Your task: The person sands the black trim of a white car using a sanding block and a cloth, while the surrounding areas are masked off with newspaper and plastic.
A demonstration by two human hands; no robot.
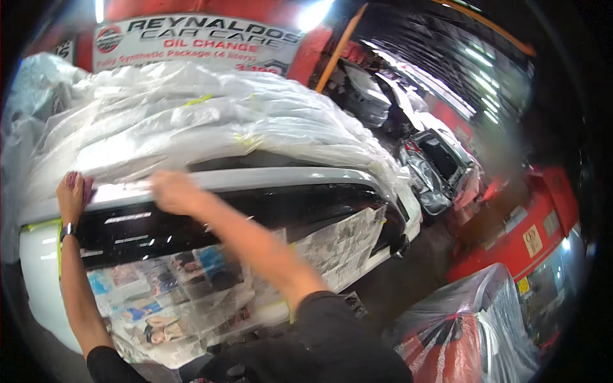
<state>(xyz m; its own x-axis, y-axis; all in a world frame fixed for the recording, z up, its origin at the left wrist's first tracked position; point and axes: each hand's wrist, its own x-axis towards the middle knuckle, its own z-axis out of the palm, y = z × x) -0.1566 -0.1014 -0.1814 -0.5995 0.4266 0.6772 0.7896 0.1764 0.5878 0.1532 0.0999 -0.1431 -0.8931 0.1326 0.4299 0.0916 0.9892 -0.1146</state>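
My left hand point(69, 193) is closed around a bunched maroon cloth point(87, 189) at the rear end of a white car's roof edge point(274, 178). My right hand point(171, 191) is over the same glossy strip, farther along to the right. Motion smears its fingers, so I cannot make out whether it holds anything. Just below the strip runs the car's dark side glass point(274, 205). Newspaper sheets point(172, 297) cover the lower side, and clear plastic sheeting point(211, 108) lies rumpled over the roof.
A plastic-wrapped red object point(456, 338) stands at the lower right, near a red structure point(517, 223). Another car point(437, 163) with its rear facing this way is beyond the white car's right end. A sign board point(198, 41) hangs behind the roof.
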